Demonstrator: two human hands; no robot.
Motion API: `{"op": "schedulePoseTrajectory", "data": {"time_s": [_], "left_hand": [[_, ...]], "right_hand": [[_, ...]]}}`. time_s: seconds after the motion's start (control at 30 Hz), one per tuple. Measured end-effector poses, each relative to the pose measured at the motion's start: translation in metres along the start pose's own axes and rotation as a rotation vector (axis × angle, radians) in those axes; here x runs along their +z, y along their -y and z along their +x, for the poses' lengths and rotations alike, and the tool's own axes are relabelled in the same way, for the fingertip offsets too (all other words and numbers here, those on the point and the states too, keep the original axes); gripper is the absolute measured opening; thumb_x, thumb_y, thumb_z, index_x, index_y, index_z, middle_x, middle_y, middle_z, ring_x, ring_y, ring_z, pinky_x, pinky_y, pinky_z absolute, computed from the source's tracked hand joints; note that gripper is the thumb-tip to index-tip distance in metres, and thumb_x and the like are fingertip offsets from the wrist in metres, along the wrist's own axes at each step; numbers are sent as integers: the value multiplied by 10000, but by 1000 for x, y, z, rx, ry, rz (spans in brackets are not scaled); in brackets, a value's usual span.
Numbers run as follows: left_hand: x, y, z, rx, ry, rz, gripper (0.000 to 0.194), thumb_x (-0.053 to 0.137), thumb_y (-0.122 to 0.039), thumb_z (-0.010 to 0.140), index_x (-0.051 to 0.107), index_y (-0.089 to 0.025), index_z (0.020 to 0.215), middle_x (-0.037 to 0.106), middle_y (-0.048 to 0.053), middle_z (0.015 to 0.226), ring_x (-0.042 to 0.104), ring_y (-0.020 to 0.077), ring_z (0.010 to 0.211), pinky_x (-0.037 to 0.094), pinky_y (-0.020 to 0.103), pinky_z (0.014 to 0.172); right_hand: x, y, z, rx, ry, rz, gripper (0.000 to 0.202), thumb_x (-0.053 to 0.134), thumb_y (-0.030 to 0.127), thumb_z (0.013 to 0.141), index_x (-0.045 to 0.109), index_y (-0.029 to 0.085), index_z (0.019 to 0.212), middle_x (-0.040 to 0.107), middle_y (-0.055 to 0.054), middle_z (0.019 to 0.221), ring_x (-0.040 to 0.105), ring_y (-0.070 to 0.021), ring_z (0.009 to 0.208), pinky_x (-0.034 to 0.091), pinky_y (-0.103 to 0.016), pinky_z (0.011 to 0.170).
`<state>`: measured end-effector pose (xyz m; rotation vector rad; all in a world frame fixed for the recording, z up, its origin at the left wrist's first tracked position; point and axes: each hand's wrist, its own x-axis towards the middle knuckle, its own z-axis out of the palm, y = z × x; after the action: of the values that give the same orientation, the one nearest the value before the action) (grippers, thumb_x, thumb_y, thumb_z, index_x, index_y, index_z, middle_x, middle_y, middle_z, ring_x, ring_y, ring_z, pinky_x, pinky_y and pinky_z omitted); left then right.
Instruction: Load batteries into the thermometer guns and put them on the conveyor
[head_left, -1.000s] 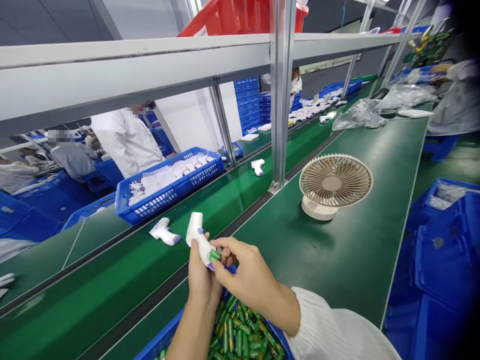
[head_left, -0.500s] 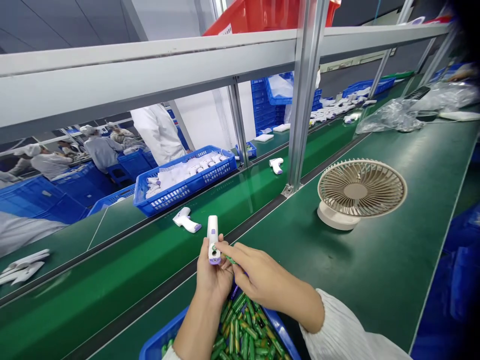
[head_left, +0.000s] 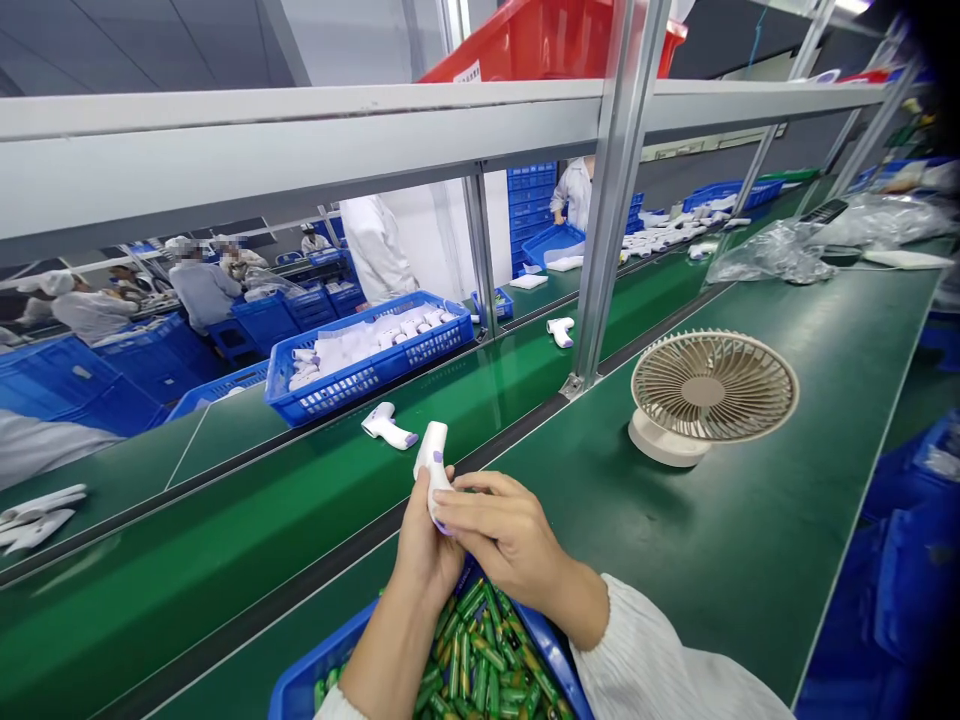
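Observation:
A white infrared thermometer (head_left: 433, 458) with a purple button stands tilted between my hands, above the near edge of the conveyor. My left hand (head_left: 426, 548) is wrapped round its handle from the left and below. The fingers of my right hand (head_left: 514, 535) are closed on the lower end of the handle, beside a purple edge; whether a battery is under them is hidden. Just below my hands sits a blue bin (head_left: 294, 690) of loose green batteries (head_left: 480, 655). Another white thermometer (head_left: 388, 428) lies on the belt beyond my left hand.
A beige fan (head_left: 709, 390) stands on the green table to the right. Across the green conveyor belt (head_left: 247, 545) is a blue basket (head_left: 367, 380) of thermometers. A metal post (head_left: 606, 220) rises ahead, carrying a shelf (head_left: 300, 150). Co-workers are in the background.
The thermometer has turned, so its open battery hole no longer shows. My right fingers have moved onto the handle, and the green battery seen in them earlier is out of sight.

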<state>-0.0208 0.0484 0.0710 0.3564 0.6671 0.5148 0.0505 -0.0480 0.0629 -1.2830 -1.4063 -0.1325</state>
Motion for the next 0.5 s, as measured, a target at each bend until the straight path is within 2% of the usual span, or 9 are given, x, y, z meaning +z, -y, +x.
{"op": "schedulePoseTrajectory", "data": {"time_s": [0.03,0.1,0.17,0.23,0.33,0.4,0.5], "left_hand": [[-1,0,1,-14,6,-3,274,505,-369,936,588,-111,898,595,65,720,615,150,594,537,249,525],[-2,1,1,-26,20,10,287,522,-394,924,573,-121,853,558,36,649,568,131,512,491,226,454],[-2,1,1,1,32,33,282,543,-392,911,553,-134,798,476,-11,548,470,95,405,399,189,369],[-2,2,1,28,31,37,250,539,-361,914,561,-133,815,443,-29,521,411,72,370,344,170,347],[0,4,0,21,45,59,237,492,-337,934,589,-122,905,429,-39,494,359,62,338,300,165,333],[3,7,-1,30,68,89,248,484,-346,934,585,-128,876,379,-56,447,307,61,308,259,166,317],[8,12,-4,110,50,99,237,508,-347,916,544,-147,794,371,-58,430,317,70,315,270,172,331]], "right_hand": [[-1,0,-1,2,69,7,306,495,209,968,619,266,1242,653,-14,1231,524,-224,1204,442,-420,999],[-1,0,-2,24,155,41,416,506,326,967,497,243,1375,544,-50,1371,416,-255,1317,377,-478,1065],[2,-2,-3,51,117,88,549,590,410,917,441,233,1415,497,-78,1413,404,-271,1327,357,-493,1082],[5,-4,-4,101,12,138,486,648,374,886,526,256,1341,563,-73,1346,487,-258,1258,393,-472,1060],[9,-8,-2,222,-112,228,225,589,239,923,674,265,1129,689,-49,1131,613,-218,1088,473,-416,976],[9,-10,-1,294,-143,308,169,580,214,922,716,245,1017,713,-53,1040,642,-213,1027,500,-396,934],[9,-14,-2,376,-151,447,105,628,244,893,729,221,912,711,-68,1013,649,-227,1018,517,-400,906]]}}
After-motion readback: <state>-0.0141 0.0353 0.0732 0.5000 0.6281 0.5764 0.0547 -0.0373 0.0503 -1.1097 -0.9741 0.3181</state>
